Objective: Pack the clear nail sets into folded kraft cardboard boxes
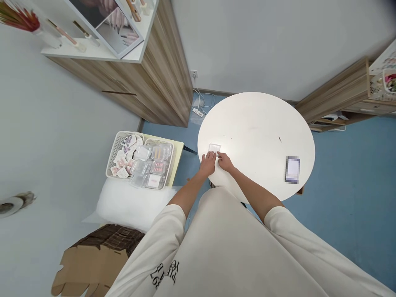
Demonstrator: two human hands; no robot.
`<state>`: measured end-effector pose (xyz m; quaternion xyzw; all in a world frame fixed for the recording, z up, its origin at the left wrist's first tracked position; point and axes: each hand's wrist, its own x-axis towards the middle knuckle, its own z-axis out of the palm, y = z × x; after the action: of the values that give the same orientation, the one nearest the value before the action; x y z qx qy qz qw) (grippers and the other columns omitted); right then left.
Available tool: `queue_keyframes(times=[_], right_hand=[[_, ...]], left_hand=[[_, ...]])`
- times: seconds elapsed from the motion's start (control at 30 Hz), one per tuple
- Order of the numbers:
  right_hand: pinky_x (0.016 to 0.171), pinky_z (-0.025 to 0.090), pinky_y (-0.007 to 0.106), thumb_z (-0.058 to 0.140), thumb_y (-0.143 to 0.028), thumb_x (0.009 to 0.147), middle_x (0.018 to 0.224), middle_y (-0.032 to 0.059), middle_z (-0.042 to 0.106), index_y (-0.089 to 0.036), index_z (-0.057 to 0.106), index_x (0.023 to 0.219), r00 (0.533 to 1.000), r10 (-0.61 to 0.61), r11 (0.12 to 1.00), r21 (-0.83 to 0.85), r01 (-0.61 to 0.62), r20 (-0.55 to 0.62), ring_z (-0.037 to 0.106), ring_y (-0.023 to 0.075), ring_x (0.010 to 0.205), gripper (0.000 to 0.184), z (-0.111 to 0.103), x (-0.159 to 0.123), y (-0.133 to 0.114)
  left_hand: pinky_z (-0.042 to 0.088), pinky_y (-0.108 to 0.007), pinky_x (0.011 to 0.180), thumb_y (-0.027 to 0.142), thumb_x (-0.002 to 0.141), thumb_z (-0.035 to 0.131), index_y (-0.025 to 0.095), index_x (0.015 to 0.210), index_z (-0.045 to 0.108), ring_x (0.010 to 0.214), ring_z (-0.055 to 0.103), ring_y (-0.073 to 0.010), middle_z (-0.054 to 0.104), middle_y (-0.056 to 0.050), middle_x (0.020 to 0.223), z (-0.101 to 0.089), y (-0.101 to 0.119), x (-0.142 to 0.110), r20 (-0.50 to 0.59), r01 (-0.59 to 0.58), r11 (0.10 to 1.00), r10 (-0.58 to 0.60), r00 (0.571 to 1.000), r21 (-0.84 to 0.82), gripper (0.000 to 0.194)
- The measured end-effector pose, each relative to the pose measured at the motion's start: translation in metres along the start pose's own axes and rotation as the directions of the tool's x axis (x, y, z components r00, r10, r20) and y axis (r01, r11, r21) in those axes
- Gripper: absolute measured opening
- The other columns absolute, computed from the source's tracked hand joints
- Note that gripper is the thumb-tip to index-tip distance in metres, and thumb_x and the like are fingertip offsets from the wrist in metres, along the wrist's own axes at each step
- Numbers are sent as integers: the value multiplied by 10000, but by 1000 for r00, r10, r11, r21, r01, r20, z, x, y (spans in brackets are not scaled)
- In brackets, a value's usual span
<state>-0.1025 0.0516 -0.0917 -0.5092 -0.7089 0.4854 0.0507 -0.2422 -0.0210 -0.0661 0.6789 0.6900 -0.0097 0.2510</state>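
At near left lies flattened brown cardboard [93, 264]; beyond it, at far left, a framed picture [119, 24] stands on a wood-grain cabinet [165, 78]. Between them, a white basket [110, 154] holds loose printed cards [122, 159], with a translucent white bundle [131, 202] on its near side. Just right, a second basket [170, 171] carries clear cases [157, 167]. Farther right, on the left part of the round white tabletop [253, 119], lies a small, flat, pale case [214, 147]. The left hand [207, 164] lays its fingers, narrowly spaced, over the case's near edge; the right hand [225, 161] has curled fingers at its near right corner. I cannot tell whether either grips it. Well apart, toward the tabletop's right edge, lies a pixelated rectangular object [292, 169]. At far right stands a wooden shelf unit [337, 97].
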Motion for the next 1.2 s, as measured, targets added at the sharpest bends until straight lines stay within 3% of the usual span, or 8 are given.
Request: queue_keyframes(times=[0.17, 0.37, 0.7, 0.93, 1.2], right_hand=[[1080, 484, 381, 435, -62, 868, 1420, 171, 527, -136, 461, 1502, 999, -30, 998, -57, 30, 12, 610, 216, 1201, 638, 7, 6, -6], [1089, 474, 396, 466, -142, 894, 1432, 164, 487, -143, 519, 1439, 999, -21, 1000, -18, 20, -42, 608, 223, 1166, 547, 7, -6, -3], [1046, 488, 381, 440, -191, 945, 1376, 130, 558, -187, 617, 1307, 987, 58, 997, -43, -65, -152, 646, 203, 1064, 403, -39, -63, 5], [1037, 493, 343, 442, -210, 967, 1391, 123, 572, -186, 616, 1325, 990, -3, 995, -97, -10, -139, 651, 193, 1094, 399, -46, -108, 14], [1028, 500, 346, 447, -208, 971, 1376, 119, 580, -197, 625, 1318, 984, -143, 983, -127, 130, -103, 657, 188, 1086, 390, -33, -186, 39]], left_hand=[[151, -550, 1248, 94, 881, 458, 191, 1620, 214, 1560, 152, -317, 268, -140, 1659, 0, -7, 2, 2, 3, 1000, -3, 1000, -14, 784], [178, -545, 1240, 119, 888, 456, 125, 1594, 283, 1543, 198, -340, 294, -175, 1641, 0, -2, 5, 18, 2, 994, -4, 1000, 108, 727], [225, -516, 1232, 82, 875, 438, 142, 1567, 334, 1522, 263, -311, 315, -167, 1631, -8, 14, -15, -71, 8, 997, -2, 997, 76, 702], [216, -525, 1228, 112, 910, 413, 128, 1574, 302, 1533, 225, -315, 262, -182, 1650, 0, 50, -58, -120, 32, 997, -24, 993, 69, 673], [218, -553, 1220, 183, 939, 430, 167, 1587, 264, 1537, 208, -330, 263, -175, 1651, 35, 103, -145, -157, 112, 993, -105, 982, 37, 670]])
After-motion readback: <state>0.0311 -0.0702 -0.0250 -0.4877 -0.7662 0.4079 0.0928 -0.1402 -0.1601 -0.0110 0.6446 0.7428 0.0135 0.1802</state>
